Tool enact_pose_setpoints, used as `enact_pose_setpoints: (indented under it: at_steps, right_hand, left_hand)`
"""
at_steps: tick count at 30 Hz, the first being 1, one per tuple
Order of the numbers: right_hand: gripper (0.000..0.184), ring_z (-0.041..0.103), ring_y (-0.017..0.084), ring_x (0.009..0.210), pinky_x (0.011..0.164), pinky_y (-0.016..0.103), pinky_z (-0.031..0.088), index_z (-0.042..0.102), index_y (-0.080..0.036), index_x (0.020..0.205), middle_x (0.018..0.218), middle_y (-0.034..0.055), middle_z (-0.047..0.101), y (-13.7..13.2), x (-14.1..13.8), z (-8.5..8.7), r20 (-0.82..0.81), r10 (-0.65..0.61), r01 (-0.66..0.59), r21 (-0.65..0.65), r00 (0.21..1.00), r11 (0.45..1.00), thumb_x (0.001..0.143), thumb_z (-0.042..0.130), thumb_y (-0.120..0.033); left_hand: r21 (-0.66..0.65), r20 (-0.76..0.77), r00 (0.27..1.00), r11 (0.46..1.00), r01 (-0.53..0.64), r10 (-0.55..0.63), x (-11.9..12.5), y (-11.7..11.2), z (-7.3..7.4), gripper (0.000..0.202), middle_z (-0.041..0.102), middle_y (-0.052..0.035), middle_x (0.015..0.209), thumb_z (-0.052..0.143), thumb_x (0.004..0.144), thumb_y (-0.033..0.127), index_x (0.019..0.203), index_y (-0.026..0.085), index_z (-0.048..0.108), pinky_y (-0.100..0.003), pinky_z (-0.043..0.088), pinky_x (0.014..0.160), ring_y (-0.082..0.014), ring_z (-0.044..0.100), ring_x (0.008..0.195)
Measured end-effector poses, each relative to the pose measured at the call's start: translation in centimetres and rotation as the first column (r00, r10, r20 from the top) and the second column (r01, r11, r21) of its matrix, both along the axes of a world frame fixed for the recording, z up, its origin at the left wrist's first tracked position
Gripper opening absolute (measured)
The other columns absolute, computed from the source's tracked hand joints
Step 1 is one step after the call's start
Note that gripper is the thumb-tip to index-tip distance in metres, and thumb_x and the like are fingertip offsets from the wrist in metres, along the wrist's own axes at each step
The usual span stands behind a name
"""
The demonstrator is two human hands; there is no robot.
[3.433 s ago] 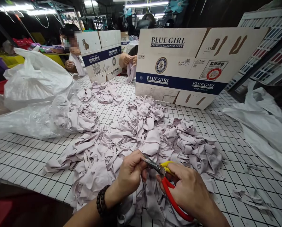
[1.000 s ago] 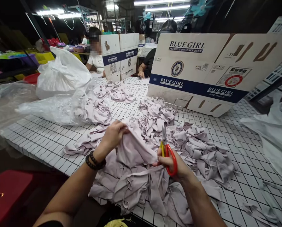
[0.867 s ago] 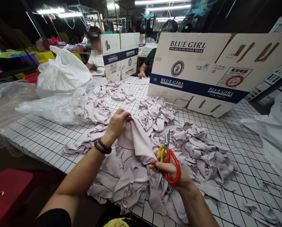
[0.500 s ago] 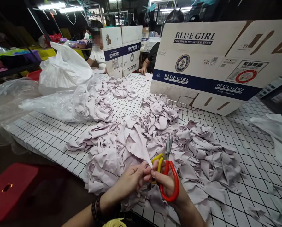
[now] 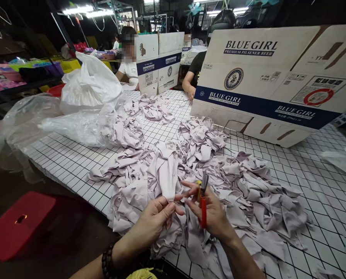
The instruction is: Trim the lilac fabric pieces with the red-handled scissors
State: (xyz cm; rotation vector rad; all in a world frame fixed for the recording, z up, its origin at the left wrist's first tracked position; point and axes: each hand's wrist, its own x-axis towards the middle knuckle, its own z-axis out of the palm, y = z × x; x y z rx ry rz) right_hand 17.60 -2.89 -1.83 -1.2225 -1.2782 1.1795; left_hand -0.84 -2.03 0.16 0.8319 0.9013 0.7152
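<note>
Between the thumb and fingers of my left hand (image 5: 160, 212) is the tip of a pale lilac fabric piece (image 5: 166, 168), which stretches back onto the heap. My right hand (image 5: 209, 211) carries scissors (image 5: 203, 207) with one red and one yellow handle, their blades pointing up and away from me. Its index finger and thumb reach out toward my left hand and are apart from the fabric tip. Around and beneath both hands lies a large heap of crumpled lilac fabric pieces (image 5: 257, 190).
A big "Blue Girl" carton (image 5: 248, 81) stands at the back right, a smaller carton (image 5: 158, 64) behind. Plastic bags (image 5: 88, 85) lie at left on the grid-patterned table (image 5: 71, 166). A red stool (image 5: 19, 224) is at lower left. Two people sit across the table.
The scissors have turned in my right hand, so they now show edge-on. My right fingers have come away from the fabric tip, which my left hand still pinches. The view has shifted slightly left.
</note>
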Motion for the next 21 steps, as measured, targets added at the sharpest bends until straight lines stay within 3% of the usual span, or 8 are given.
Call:
enact_pose_setpoints:
  at_steps: [5,9,11,12,14,16,18,21]
  right_hand:
    - [0.017,0.061,0.014,0.062,0.059,0.027,0.05,0.06,-0.022,0.084,0.087,0.0038,0.07,2.8,-3.7,-0.5,-0.097,0.211,-0.208,0.036,0.973,0.977,0.076,0.073,-0.03]
    - [0.017,0.058,0.014,0.06,0.058,0.027,0.048,0.062,-0.022,0.083,0.082,0.003,0.069,4.4,-4.8,-1.1,-0.138,0.16,-0.155,0.045,0.977,0.987,0.077,0.072,-0.034]
    - [0.017,0.059,0.015,0.063,0.062,0.028,0.05,0.062,-0.022,0.084,0.081,0.003,0.068,4.8,-4.9,-0.9,-0.135,0.12,-0.115,0.044,0.984,0.992,0.077,0.072,-0.035]
    - [0.018,0.06,0.016,0.065,0.064,0.029,0.051,0.062,-0.023,0.084,0.081,0.0032,0.068,4.9,-4.9,-0.8,-0.131,0.111,-0.106,0.04,0.985,0.994,0.076,0.073,-0.035]
    - [0.021,0.059,0.017,0.065,0.065,0.03,0.051,0.062,-0.022,0.081,0.077,0.0019,0.066,5.0,-5.2,-0.4,-0.128,0.11,-0.108,0.023,0.986,0.994,0.072,0.077,-0.034]
    - [0.025,0.054,0.014,0.058,0.061,0.027,0.05,0.06,-0.022,0.076,0.067,-0.0021,0.061,4.9,-5.5,-0.1,-0.152,0.119,-0.123,-0.021,0.981,0.992,0.067,0.081,-0.033]
    - [0.031,0.047,0.01,0.051,0.053,0.024,0.045,0.056,-0.022,0.072,0.059,-0.006,0.053,4.8,-5.6,0.2,-0.191,0.113,-0.13,-0.076,0.975,0.989,0.063,0.083,-0.036]
    - [0.034,0.044,0.009,0.048,0.046,0.022,0.041,0.054,-0.021,0.074,0.059,-0.0064,0.051,4.3,-4.4,0.8,-0.176,0.14,-0.169,-0.169,0.975,0.971,0.066,0.08,-0.042]
  left_hand:
    - [0.042,-0.034,0.999,0.999,0.027,-0.026,-1.3,0.4,1.1,0.043,0.05,0.0018,0.052,0.068,0.078,0.053,0.071,0.01,0.07,-0.019,0.027,0.044,-0.005,0.037,0.044]
    - [0.113,-0.109,0.993,0.993,-0.027,0.04,-2.5,1.2,0.7,0.043,0.064,-0.0037,0.068,0.068,0.078,0.053,0.089,0.012,0.072,-0.02,0.033,0.046,-0.0063,0.042,0.045]
    - [0.232,-0.176,0.978,0.97,-0.07,0.112,-2.7,1.5,0.3,0.039,0.063,-0.0048,0.074,0.065,0.081,0.05,0.089,0.013,0.074,-0.022,0.037,0.048,-0.0076,0.044,0.048]
    - [0.334,-0.214,0.96,0.937,-0.105,0.183,-2.8,1.6,0.1,0.035,0.062,-0.0055,0.077,0.064,0.083,0.047,0.085,0.014,0.074,-0.023,0.04,0.053,-0.0097,0.049,0.054]
    - [0.557,-0.251,0.901,0.814,-0.165,0.354,-2.7,1.9,-0.3,0.029,0.06,-0.0085,0.09,0.063,0.085,0.041,0.077,0.016,0.075,-0.028,0.047,0.07,-0.0183,0.059,0.081]
    - [0.682,-0.244,0.857,0.709,-0.181,0.454,-2.4,2.2,-0.7,0.028,0.058,-0.012,0.107,0.061,0.087,0.036,0.069,0.017,0.073,-0.032,0.046,0.086,-0.0251,0.055,0.106]
    - [0.664,-0.214,0.888,0.727,-0.173,0.407,-2.0,2.5,-1.0,0.033,0.059,-0.0135,0.116,0.058,0.089,0.036,0.066,0.015,0.068,-0.031,0.047,0.08,-0.0219,0.059,0.094]
    - [0.512,-0.109,0.968,0.848,-0.138,0.224,-1.4,2.8,-1.5,0.036,0.064,-0.0113,0.101,0.053,0.092,0.042,0.072,0.013,0.064,-0.024,0.042,0.053,-0.0084,0.048,0.053]
